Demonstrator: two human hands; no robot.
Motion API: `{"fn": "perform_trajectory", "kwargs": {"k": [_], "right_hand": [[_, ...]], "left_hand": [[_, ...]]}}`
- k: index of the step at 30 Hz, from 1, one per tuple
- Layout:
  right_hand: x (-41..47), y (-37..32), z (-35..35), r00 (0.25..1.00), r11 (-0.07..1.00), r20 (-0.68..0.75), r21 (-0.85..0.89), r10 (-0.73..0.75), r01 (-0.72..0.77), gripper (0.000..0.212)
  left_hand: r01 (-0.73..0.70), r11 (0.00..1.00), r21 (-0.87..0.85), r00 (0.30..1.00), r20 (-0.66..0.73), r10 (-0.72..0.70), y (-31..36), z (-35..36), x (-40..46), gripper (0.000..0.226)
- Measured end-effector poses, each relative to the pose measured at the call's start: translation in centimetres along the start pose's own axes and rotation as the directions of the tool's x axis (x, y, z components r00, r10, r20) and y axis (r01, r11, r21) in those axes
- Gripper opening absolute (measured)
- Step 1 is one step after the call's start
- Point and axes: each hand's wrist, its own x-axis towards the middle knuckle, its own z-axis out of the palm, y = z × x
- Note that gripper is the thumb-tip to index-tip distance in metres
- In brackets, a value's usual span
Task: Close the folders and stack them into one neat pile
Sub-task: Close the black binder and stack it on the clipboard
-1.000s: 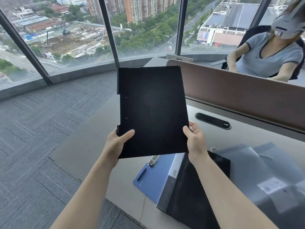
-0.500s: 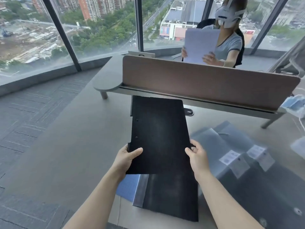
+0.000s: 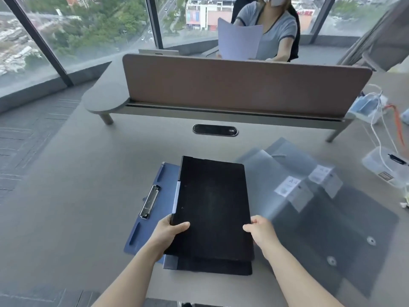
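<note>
Across the grey desk, a closed black folder was gripped at its near corners, left hand and right hand each closed around an edge, its long axis pointing away from the person, almost squared over another black folder on the open blue clip folder directly beneath.

Matt plastics on a smooth grey bench

Black folder matt, finely grained; blue folder smooth with shiny metal clip; envelope folders translucent, frosted plastic.
</note>
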Motion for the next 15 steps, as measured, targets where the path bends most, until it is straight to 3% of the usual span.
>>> {"fn": "perform_trajectory", "kwargs": {"k": [2, 6, 11, 15], "right_hand": [[-0.2, 0.3, 0.0, 1.000, 0.999, 0.005, -0.030, 0.016, -0.016, 0.012], [-0.4, 0.4, -0.1, 1.000, 0.995, 0.019, -0.103, 0.009, -0.007, 0.032], [-0.2, -0.1, -0.4, 0.999, 0.964, 0.036, -0.265, 0.012, -0.002, 0.033], [-0.1, -0.2, -0.4, 0.999, 0.921, 0.037, -0.390, 0.029, -0.012, 0.024]], "left_hand": [[0.008, 1.000, 0.025, 1.000, 0.004, -0.008, -0.4, 0.1, 0.1, 0.028], [0.028, 0.994, 0.109, 0.999, 0.015, -0.030, -0.5, 0.3, 0.3, 0.027], [0.056, 0.964, 0.259, 0.996, 0.056, -0.073, 0.0, -0.3, 0.8, 0.027], [0.138, 0.857, 0.496, 0.983, 0.035, -0.179, 0.5, -0.9, 1.1, 0.026]]}}
